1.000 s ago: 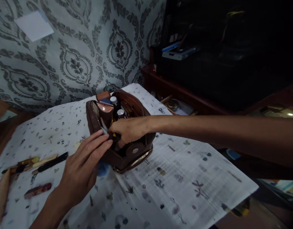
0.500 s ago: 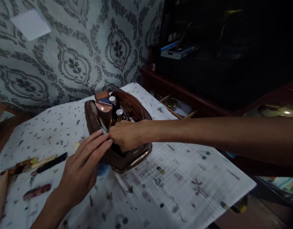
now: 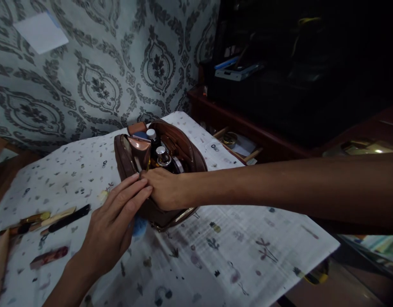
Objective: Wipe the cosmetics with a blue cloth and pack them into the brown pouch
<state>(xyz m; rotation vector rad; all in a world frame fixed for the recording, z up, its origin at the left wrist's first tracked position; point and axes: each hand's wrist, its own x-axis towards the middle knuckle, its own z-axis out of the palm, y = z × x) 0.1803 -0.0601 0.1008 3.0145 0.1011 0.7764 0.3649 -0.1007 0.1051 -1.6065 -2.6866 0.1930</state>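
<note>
A brown leather pouch (image 3: 122, 158) stands unzipped on a patterned cloth (image 3: 235, 247). Inside it are a copper-coloured tube (image 3: 140, 147) and small bottles with silver caps (image 3: 163, 155). My right hand (image 3: 164, 189) reaches in from the right and is curled over the pouch's near wall, gripping its rim. My left hand (image 3: 115, 226) comes from below, its fingers stretched out and resting against the same rim, fingertips touching my right hand. The left thumb is hidden.
Slim gold and black sticks (image 3: 44, 217) and a reddish stick (image 3: 49, 257) lie on the cloth at the left. A dark wooden shelf (image 3: 247, 128) with small items stands behind on the right. Patterned wallpaper (image 3: 97, 85) rises behind the table.
My right hand has slid down and towards me along the pouch's front, uncovering the bottle caps. My left hand has stayed at the rim, closing up against the right.
</note>
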